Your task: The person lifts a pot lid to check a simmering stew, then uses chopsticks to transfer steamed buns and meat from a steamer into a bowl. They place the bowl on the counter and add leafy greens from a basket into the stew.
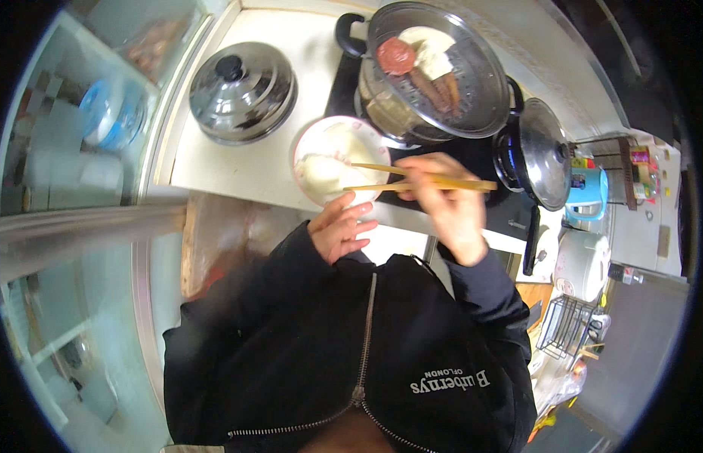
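My right hand (450,206) grips a pair of wooden chopsticks (436,181), their tips spread over a white bowl with a pinkish rim (297,161). Inside the bowl lies pale, whitish food (323,172), its kind unclear. My left hand (343,226), fingers spread, is at the bowl's near edge; whether it touches the bowl is not clear. Behind the bowl, a metal steamer tray (479,107) rests on a pot and holds a round pink piece (395,55), white pieces (433,59) and elongated brown pieces (436,93) of food.
A domed steel lid (244,93) lies on the white counter (215,164) at left. Right of the steamer, a lidded pan (541,156) with a black handle stands on the black cooktop (442,153). Farther right are a light-blue kettle (589,195), a white rice cooker (581,263) and a wire rack (564,325).
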### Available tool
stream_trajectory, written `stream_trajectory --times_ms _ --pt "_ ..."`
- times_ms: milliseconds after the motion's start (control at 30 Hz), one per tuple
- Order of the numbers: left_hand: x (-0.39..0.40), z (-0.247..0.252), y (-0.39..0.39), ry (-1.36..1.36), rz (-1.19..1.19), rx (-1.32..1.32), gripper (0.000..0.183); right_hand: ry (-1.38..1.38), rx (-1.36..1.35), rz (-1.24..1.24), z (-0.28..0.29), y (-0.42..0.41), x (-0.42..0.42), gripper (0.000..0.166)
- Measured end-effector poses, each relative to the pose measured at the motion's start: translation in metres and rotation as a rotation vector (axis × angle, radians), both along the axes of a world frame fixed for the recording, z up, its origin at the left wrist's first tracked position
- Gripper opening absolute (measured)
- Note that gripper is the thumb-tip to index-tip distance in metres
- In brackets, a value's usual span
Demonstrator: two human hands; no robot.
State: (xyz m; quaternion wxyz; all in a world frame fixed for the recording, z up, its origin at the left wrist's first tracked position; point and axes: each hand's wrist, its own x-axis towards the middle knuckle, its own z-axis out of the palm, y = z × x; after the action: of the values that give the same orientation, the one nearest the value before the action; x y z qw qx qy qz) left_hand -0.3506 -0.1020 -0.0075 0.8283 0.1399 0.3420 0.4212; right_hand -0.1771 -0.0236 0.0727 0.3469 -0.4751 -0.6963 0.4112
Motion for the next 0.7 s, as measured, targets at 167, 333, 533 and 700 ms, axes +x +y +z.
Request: stream_trajectory --times_ms 167,333,533,700 --pt "0.011 0.037 0.022 -0.024 -0.1 0.345 0.047 0.127 0.308 -0.289 0.099 0.028 0.033 0.023" --pt "0.036 0.038 0.037 -0.048 -0.176 0.393 0.045 0.234 0.171 -0.281 0.064 0.119 0.06 0.026" --pt "0.04 0.036 0.041 -0.023 -0.2 0.345 0.044 0.33 0.08 -0.309 0.04 0.154 0.056 0.02" --pt "0.038 0.034 0.04 -0.01 -0.172 0.316 0.044 0.563 -0.017 -0.399 0.026 0.17 0.088 0.021"
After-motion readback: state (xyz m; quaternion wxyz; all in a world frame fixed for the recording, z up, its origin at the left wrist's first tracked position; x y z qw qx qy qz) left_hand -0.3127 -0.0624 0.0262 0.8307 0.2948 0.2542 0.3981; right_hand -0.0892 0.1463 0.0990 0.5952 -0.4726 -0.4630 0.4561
